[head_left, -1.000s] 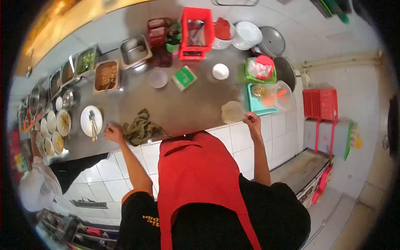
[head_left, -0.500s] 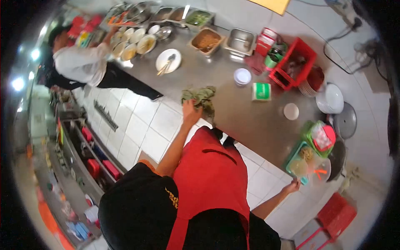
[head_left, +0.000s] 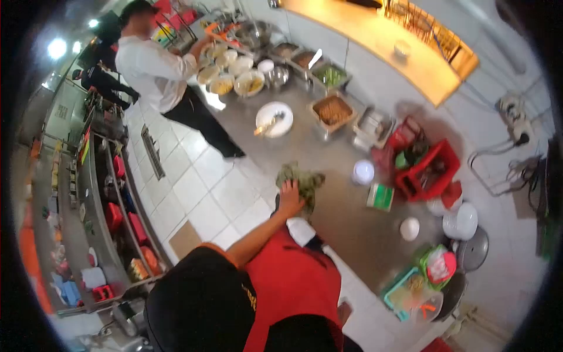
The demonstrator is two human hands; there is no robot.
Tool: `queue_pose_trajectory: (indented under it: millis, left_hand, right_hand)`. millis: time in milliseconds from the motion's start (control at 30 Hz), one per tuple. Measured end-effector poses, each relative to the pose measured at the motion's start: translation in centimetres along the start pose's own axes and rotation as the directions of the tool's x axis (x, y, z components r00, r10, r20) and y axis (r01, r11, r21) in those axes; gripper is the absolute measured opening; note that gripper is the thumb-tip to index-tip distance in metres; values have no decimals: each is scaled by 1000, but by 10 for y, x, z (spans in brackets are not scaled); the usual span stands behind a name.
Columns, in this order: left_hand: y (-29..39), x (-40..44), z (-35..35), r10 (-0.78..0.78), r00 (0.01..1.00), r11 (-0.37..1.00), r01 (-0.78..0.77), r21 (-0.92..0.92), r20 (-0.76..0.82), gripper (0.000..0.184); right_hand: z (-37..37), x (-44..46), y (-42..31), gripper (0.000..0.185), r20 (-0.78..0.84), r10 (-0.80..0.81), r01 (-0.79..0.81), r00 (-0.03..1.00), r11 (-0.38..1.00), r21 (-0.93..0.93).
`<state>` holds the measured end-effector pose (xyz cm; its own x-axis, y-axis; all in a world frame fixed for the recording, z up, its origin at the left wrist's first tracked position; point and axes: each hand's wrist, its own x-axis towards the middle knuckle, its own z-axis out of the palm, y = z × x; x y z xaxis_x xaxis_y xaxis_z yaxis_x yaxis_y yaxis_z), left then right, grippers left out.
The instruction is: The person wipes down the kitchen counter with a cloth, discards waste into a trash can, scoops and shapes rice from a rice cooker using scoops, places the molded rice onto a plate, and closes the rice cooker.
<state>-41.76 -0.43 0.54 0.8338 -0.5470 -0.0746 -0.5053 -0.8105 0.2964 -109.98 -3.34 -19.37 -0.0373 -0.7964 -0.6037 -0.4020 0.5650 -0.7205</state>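
My left hand (head_left: 290,199) lies on a crumpled green cloth (head_left: 306,179) at the near edge of the steel counter (head_left: 352,234), its fingers stretched out and slightly apart. Low beside the red apron, a small part of my right hand (head_left: 345,312) shows; its fingers are too unclear to read. Beyond the cloth stands a white plate (head_left: 274,119) with cutlery on it. A white-and-green packet (head_left: 380,197) and a pale stack of small dishes (head_left: 363,172) sit to the right of the cloth.
A person in white (head_left: 146,70) stands at the far left near several filled bowls (head_left: 249,84). Metal food pans (head_left: 332,111) line the wall side. A red basket (head_left: 431,170), white plates (head_left: 460,222) and a turquoise tray (head_left: 402,293) occupy the right side.
The view has swung left. My left hand came onto the cloth, which shifted along the counter edge. My right hand has drawn back from the turquoise tray to beside the apron.
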Motion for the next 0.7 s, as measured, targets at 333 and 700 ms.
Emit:
queue_pose_trajectory:
  millis: [333, 700]
  left_hand:
    - [-46, 128, 14, 636, 759, 729, -531, -431, 140, 49]
    - [-126, 155, -65, 353, 934, 873, -303, -382, 64, 42]
  right_hand:
    - [333, 19, -362, 37, 525, -263, 553, 809, 642, -531]
    - [643, -46, -415, 82, 743, -368, 721, 559, -227, -655]
